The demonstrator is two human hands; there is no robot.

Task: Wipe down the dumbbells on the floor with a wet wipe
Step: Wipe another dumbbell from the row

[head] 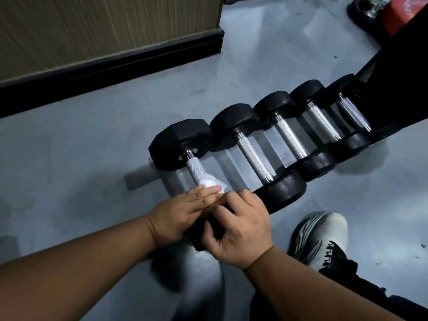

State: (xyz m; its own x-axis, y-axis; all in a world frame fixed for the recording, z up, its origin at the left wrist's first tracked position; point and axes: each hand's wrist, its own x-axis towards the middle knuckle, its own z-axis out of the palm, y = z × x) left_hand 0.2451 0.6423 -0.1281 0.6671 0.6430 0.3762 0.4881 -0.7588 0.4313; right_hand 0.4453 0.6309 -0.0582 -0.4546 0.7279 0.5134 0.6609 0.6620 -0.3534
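Several black dumbbells with knurled steel handles lie side by side in a row on the grey floor. The nearest is a hexagonal dumbbell [183,144]. My left hand [183,214] presses a crumpled white wet wipe [212,183] against the near end of its handle, fingers stretched over the wipe. My right hand [240,230] grips the near black head of that same dumbbell, which is mostly hidden under both hands. Beside it lies a round-headed dumbbell [253,156], then further ones toward the upper right.
A wall with a black skirting board [111,63] runs across the upper left. My shoe [322,237] stands on the floor at the right. A black bench frame [398,70] covers the far end of the row. A weight plate [366,8] lies at the top right.
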